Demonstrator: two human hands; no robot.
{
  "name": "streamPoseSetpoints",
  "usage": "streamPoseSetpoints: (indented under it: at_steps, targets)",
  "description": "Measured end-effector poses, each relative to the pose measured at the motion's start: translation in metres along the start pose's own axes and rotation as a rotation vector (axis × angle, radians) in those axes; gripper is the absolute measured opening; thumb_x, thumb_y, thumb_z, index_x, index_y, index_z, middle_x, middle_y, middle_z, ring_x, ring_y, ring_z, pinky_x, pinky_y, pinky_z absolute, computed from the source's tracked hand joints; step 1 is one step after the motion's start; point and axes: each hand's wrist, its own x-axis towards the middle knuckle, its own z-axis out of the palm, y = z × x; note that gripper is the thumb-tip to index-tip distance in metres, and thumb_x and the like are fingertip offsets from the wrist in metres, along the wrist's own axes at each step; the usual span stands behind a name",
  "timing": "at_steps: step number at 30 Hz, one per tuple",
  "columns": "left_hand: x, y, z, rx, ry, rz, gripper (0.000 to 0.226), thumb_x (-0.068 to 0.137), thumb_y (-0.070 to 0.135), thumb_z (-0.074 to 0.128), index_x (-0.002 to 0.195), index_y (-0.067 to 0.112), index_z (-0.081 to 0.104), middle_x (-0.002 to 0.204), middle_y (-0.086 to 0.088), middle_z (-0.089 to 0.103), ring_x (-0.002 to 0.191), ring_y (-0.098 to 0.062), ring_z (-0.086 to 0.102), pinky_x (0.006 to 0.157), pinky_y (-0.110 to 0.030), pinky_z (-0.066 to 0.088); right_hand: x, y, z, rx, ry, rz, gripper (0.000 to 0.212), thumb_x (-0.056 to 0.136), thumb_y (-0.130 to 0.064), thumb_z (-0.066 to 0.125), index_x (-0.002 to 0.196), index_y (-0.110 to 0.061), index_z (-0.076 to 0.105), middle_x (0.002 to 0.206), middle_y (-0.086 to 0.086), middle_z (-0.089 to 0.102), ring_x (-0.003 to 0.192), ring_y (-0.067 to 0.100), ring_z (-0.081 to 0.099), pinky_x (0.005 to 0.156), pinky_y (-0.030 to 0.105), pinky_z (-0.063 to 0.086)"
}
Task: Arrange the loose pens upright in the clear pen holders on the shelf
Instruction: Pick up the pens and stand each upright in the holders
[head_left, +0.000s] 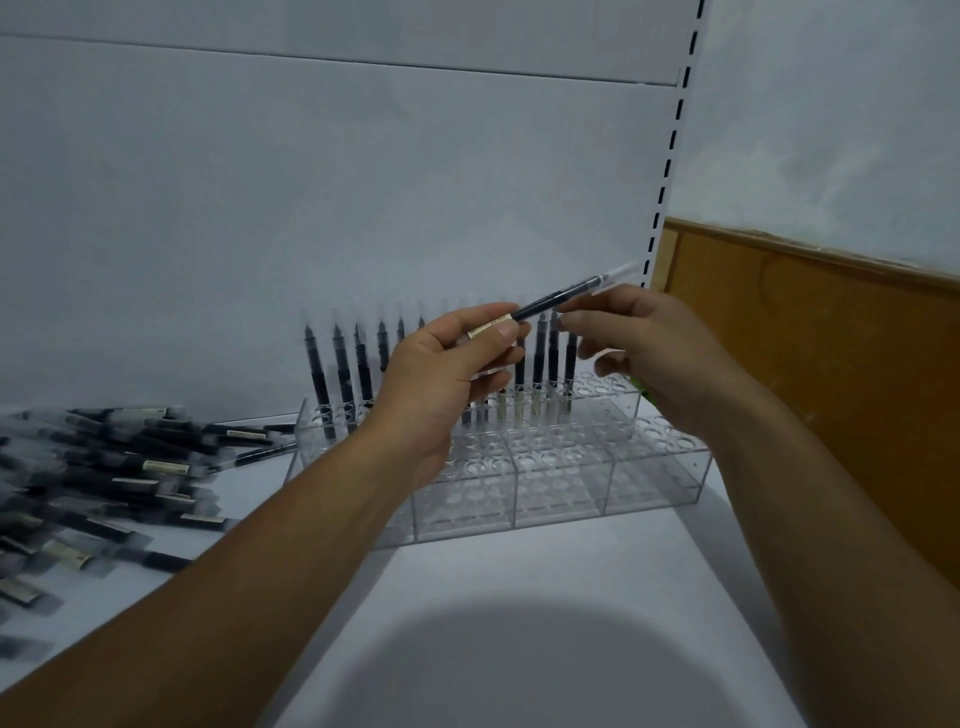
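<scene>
While the left hand pinched the slim black pen with a clear cap by its labelled end, slanted above the clear acrylic pen holder, the right hand curled beside its barrel, grip unclear. Light, stiff and probably slick, it seemed best held mid-barrel.
</scene>
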Motion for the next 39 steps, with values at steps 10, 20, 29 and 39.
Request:
streamPoseSetpoints:
  at_steps: [10, 20, 29, 39]
  targets:
    - [-0.001, 0.002, 0.000, 0.038, -0.024, 0.025, 0.018, 0.091, 0.018, 0.063, 0.108, 0.021, 0.069, 0.097, 0.002, 0.075, 0.084, -0.006, 0.069, 0.071, -0.018, 0.054, -0.002, -0.003, 0.009, 0.316, -0.060, -0.082, 0.013, 0.093, -0.019, 0.060, 0.101, -0.014, 0.069, 0.096, -0.002, 0.072, 0.078, 0.009, 0.065, 0.063, 0.020, 0.051]
    - [-0.004, 0.000, 0.007, 0.313, -0.085, 0.140, 0.019, 0.093, 0.018, 0.060, 0.110, 0.022, 0.068, 0.100, 0.006, 0.074, 0.092, -0.004, 0.069, 0.082, -0.019, 0.055, 0.014, 0.014, -0.014, -0.116, 0.444, -0.230, 0.009, 0.096, -0.023, 0.060, 0.089, -0.018, 0.064, 0.083, -0.001, 0.069, 0.061, 0.004, 0.059, 0.056, 0.019, 0.050]
    - [-0.027, 0.016, -0.023, 1.337, -0.242, 0.201, 0.049, 0.090, 0.063, 0.038, 0.133, 0.042, 0.050, 0.139, 0.022, 0.048, 0.122, 0.001, 0.045, 0.101, -0.029, 0.038, 0.020, 0.036, -0.016, -0.555, 0.341, -0.222, 0.016, 0.094, -0.033, 0.062, 0.098, -0.019, 0.068, 0.086, -0.004, 0.066, 0.080, 0.020, 0.065, 0.073, 0.038, 0.056]
    - [-0.057, 0.005, -0.055, 1.609, -0.251, 0.117, 0.078, 0.078, 0.076, 0.010, 0.150, 0.044, 0.010, 0.159, 0.021, 0.001, 0.145, -0.001, 0.006, 0.106, -0.019, 0.003, 0.023, 0.039, -0.015, -0.812, 0.222, -0.115, 0.025, 0.095, -0.040, 0.059, 0.107, -0.020, 0.069, 0.096, 0.001, 0.070, 0.085, 0.018, 0.062, 0.069, 0.030, 0.049]
